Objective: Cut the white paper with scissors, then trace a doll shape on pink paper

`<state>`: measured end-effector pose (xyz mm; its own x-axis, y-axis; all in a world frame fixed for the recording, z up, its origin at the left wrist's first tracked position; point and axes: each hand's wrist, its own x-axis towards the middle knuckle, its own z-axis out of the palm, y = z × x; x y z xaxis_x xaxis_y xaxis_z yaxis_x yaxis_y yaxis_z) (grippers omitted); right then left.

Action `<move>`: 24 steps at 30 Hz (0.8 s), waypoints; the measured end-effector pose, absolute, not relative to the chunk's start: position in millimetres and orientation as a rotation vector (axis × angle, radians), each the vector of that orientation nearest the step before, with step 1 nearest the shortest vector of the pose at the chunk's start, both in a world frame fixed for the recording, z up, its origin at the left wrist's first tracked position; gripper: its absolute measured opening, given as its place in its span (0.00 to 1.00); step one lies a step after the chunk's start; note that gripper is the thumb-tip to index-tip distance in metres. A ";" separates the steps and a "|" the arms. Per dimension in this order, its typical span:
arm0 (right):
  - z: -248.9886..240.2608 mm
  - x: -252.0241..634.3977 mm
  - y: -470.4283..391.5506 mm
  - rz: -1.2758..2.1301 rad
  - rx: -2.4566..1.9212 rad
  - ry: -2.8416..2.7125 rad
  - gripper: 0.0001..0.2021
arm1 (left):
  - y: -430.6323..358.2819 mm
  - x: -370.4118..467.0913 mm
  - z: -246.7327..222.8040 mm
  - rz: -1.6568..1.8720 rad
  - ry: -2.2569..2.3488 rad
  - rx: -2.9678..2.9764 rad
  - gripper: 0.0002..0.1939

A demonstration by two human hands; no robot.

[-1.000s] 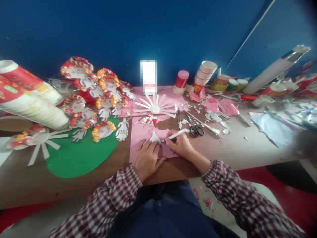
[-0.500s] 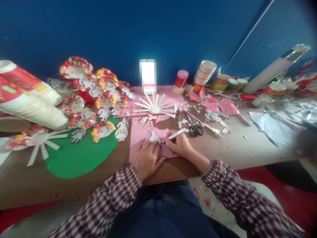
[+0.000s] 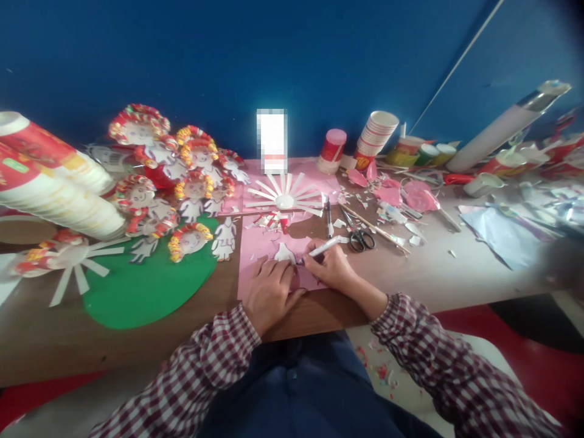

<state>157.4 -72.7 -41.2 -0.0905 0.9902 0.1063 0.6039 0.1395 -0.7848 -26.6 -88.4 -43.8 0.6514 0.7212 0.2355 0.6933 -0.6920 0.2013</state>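
My right hand (image 3: 335, 267) is closed around a white marker pen (image 3: 325, 246), its tip down at the pink paper (image 3: 262, 246). Flat on that paper, my left hand (image 3: 271, 289) presses with outstretched fingers, partly over a white paper cutout (image 3: 285, 252). The cutout's lower part is hidden under my fingers. A drawn outline runs on the pink paper around it. Black-handled scissors (image 3: 362, 240) and a dark pen (image 3: 329, 218) lie just beyond my right hand.
Paper-cup dolls (image 3: 191, 240) crowd the left, beside stacked paper cups (image 3: 68, 194) and a green sheet (image 3: 155, 292). Behind the pink paper sits a cup cut into strips (image 3: 285, 201). Paper scraps, a wooden stick (image 3: 374, 228) and a blue sheet (image 3: 502, 234) lie rightward.
Both hands stay almost in place. The pen has shifted very slightly beside the cutout.
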 end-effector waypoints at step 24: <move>-43.1 158.3 -71.5 0.753 -1.361 -1.800 0.06 | -89.1 -26.0 -42.8 0.468 1.197 2.743 0.23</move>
